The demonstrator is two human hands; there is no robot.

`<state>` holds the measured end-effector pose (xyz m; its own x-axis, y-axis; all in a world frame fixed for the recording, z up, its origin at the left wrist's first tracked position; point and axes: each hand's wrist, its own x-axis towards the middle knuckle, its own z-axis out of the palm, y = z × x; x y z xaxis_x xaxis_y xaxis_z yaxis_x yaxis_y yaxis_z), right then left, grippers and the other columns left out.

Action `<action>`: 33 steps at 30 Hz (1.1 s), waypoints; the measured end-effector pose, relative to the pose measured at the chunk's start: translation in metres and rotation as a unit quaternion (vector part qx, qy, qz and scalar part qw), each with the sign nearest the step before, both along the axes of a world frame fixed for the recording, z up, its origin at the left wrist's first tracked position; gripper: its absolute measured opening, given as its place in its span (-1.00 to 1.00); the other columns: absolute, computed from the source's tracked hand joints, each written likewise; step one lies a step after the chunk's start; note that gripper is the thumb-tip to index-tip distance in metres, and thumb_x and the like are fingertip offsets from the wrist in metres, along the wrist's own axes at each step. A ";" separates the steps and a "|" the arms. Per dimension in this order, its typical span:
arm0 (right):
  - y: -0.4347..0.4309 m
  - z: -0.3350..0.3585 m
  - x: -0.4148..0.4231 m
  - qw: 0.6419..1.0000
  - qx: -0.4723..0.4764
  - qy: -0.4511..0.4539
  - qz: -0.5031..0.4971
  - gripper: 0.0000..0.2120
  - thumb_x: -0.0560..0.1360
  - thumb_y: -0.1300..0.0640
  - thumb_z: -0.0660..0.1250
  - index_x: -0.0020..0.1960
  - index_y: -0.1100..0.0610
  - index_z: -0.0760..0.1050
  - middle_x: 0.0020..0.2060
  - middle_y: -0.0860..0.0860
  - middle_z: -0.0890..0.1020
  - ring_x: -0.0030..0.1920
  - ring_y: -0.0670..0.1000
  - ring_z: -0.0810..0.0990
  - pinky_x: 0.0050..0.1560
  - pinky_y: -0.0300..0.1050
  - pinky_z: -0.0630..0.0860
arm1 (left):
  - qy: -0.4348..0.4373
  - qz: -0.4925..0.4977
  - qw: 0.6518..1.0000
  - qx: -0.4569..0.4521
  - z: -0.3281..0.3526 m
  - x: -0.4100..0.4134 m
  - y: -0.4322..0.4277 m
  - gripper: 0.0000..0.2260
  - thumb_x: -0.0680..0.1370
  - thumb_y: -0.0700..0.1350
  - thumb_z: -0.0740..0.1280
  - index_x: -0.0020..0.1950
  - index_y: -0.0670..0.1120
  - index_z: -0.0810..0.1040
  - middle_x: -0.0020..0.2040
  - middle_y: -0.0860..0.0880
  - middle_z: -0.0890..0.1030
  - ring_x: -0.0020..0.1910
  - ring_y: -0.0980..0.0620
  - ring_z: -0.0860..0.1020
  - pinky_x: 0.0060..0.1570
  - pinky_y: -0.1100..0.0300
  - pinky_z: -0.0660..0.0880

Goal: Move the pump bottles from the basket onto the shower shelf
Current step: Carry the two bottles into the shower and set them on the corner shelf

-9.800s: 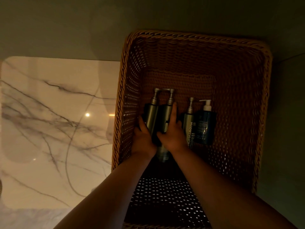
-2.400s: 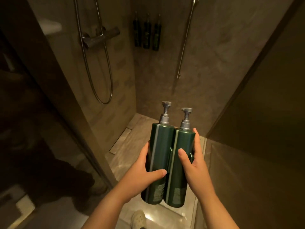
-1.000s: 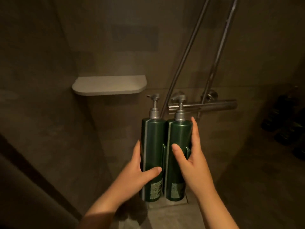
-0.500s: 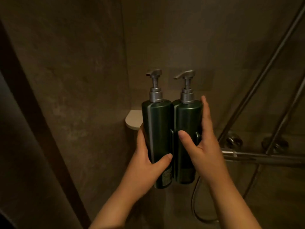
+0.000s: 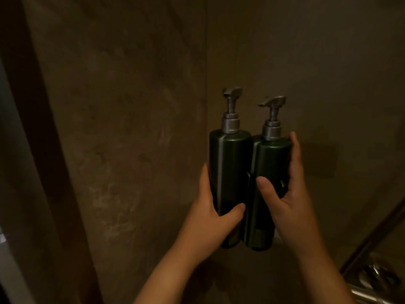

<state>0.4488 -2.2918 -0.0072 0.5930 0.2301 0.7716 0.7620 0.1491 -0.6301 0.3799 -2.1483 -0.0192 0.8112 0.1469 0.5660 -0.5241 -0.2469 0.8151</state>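
Head view: dim shower corner, two bottles held up in front of the corner seam, both hands in frame.
Left hand (image 5: 215, 218): wrapped round the lower half of the left pump bottle (image 5: 230, 172); thumb laid across the front, fingers curled behind and out of sight. Closed grip on it.
Right hand (image 5: 291, 198): wrapped round the right pump bottle (image 5: 270, 178); thumb pressed on the front at mid-height, fingers stretched up along the right side almost to the shoulder. Closed grip on it.
Left pump bottle: dark green, upright, grey pump head on top, pale vertical stripe down its left front. Sits slightly higher than the other.
Right pump bottle: dark green, upright, grey pump with the nozzle pointing left, pale stripe down its left front, label patch low on the body.
Bottle relation: side by side, touching along their length, both off any surface, carried in the air.
Walls (image 5: 135, 106): brown mottled stone look, two faces meeting in a vertical corner line just behind the left bottle.
Shower fittings (image 5: 372, 279): chrome bar and a slanted rail at bottom right, well apart from the bottles, blurred.
Door frame (image 5: 43, 150): dark vertical band at far left.
Shelf: small pale bit behind the bottle bases, cannot tell if it is the shelf.
Forearms: bare, rising from the bottom edge.
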 end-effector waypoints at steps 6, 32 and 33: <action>0.007 -0.003 0.026 0.999 -0.001 0.016 0.029 -0.26 0.45 -0.19 0.31 0.44 -0.40 -0.09 0.28 -0.49 0.35 0.26 -0.36 0.41 0.12 -0.17 0.38 | -0.006 0.036 0.999 -0.003 0.001 0.023 0.002 -0.23 0.35 0.07 0.46 0.35 0.50 0.05 0.18 0.38 0.47 0.18 0.33 0.47 0.02 0.27 0.45; 0.008 -0.064 0.039 0.964 -0.045 -0.074 -0.253 -0.24 0.36 0.08 0.39 0.39 -0.36 0.12 0.29 -0.46 0.20 0.30 -0.40 0.24 0.08 -0.26 0.33 | -0.174 0.372 0.863 0.295 -0.050 0.062 0.004 -0.19 0.46 0.09 0.26 0.53 0.06 -0.22 0.54 0.09 -0.21 0.52 0.08 -0.11 0.47 0.08 -0.02; 0.007 -0.071 0.037 0.958 -0.054 -0.088 -0.268 -0.18 0.31 0.19 0.44 0.37 -0.35 0.16 0.29 -0.41 0.23 0.31 -0.38 0.24 0.07 -0.25 0.36 | -0.207 0.385 0.839 0.323 -0.057 0.062 0.003 -0.22 0.46 0.03 0.26 0.54 0.02 -0.15 0.54 0.03 -0.12 0.52 0.01 -0.07 0.47 0.09 -0.05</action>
<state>0.4855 -2.2847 -0.0787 0.5108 0.0135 0.8596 0.8067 -0.3531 -0.4738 0.4421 -2.1453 -0.0762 0.3306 0.0913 0.9393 -0.2105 -0.9631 0.1677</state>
